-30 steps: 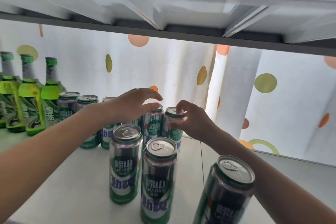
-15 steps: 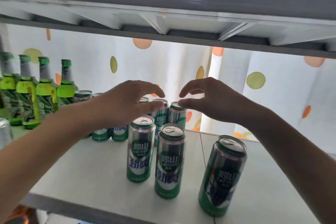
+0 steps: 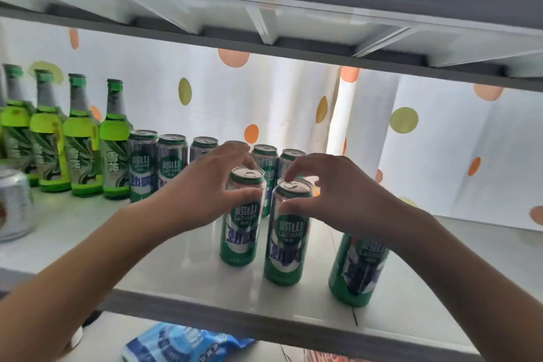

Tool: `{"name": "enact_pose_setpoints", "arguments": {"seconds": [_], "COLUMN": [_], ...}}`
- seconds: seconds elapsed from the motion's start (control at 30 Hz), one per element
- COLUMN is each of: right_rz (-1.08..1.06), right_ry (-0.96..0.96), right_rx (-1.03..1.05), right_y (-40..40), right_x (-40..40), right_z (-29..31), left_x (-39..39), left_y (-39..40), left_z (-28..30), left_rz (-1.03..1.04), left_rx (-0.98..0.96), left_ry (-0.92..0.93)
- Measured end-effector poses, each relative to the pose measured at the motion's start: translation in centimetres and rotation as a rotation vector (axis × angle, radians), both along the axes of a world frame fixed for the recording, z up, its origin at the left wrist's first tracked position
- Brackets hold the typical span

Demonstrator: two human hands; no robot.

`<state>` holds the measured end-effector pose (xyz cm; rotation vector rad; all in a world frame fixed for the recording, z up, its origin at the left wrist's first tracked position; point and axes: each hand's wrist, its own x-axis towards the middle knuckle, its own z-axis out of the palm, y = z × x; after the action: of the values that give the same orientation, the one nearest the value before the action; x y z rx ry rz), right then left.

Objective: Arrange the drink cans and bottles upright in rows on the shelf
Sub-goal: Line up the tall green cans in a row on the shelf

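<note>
**Both hands close on the front two cans**

Centre of the frame: the left hand [image 3: 205,194] curls round the top of the left front can [image 3: 242,216], thumb across its face, fingers over the rim. Just right of it, the right hand [image 3: 332,194] wraps the right front can [image 3: 288,232], thumb on the upper wall, a fingertip at the lid. Each grip is closed on its own can, and both cans stand upright on the shelf [image 3: 176,258].

Behind them the back row of cans [image 3: 173,161] runs toward the green bottles [image 3: 79,138] at the left. A third can [image 3: 360,267] stands at lower right, partly under the right forearm. A silver can [image 3: 13,203] sits at the far left edge, and a blue packet [image 3: 182,342] lies below the shelf.

The risks, as I read them:
- The two held cans stand just apart, so moving them together could knock one against the other.
- That right forearm passes close over the third can, and a dropped elbow could tip it off the front edge.
- Pushing back too hard could jostle the back row.
</note>
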<state>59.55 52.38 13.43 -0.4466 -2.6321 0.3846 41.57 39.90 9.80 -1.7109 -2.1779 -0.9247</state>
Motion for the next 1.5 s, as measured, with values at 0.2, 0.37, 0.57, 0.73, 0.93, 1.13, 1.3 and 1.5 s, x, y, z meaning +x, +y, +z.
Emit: {"name": "enact_pose_setpoints", "arguments": {"seconds": [0.2, 0.37, 0.57, 0.73, 0.93, 1.13, 1.3, 1.5], "right_rz": [-0.072, -0.119, -0.085, -0.085, -0.033, -0.09, -0.136, -0.17], "right_ry": [-0.003, -0.087, -0.123, -0.08, -0.02, 0.157, 0.298, 0.365], "right_rx": [-0.007, 0.05, 0.068, 0.065, 0.114, 0.005, 0.054, 0.061], "right_y": [-0.3, -0.5, -0.4, -0.4, -0.4, 1.5, 4.4, 8.8], "right_x": [-0.4, 0.0, -0.5, -0.9, -0.3, 0.4, 1.5, 4.0], "right_z": [-0.8, -0.9, -1.3, -1.1, -0.7, 1.7, 4.6, 6.6], "left_x": [-0.1, -0.1, -0.7, -1.0, -0.6, 0.4, 1.2, 3.0], "left_y": [0.6, 0.7, 0.9, 0.9, 0.9, 1.6, 3.3, 6.6], "left_z": [-1.8, -1.8, -2.0, -1.8, -1.5, 0.9, 2.9, 4.7], "left_rz": [0.058, 0.059, 0.044, 0.022, 0.051, 0.051, 0.017, -0.039], "left_rx": [0.006, 0.004, 0.009, 0.082, 0.219, 0.399, 0.476, 0.513], "left_ry": [-0.073, -0.082, -0.177, -0.258, -0.299, -0.318, -0.341, -0.345]}}
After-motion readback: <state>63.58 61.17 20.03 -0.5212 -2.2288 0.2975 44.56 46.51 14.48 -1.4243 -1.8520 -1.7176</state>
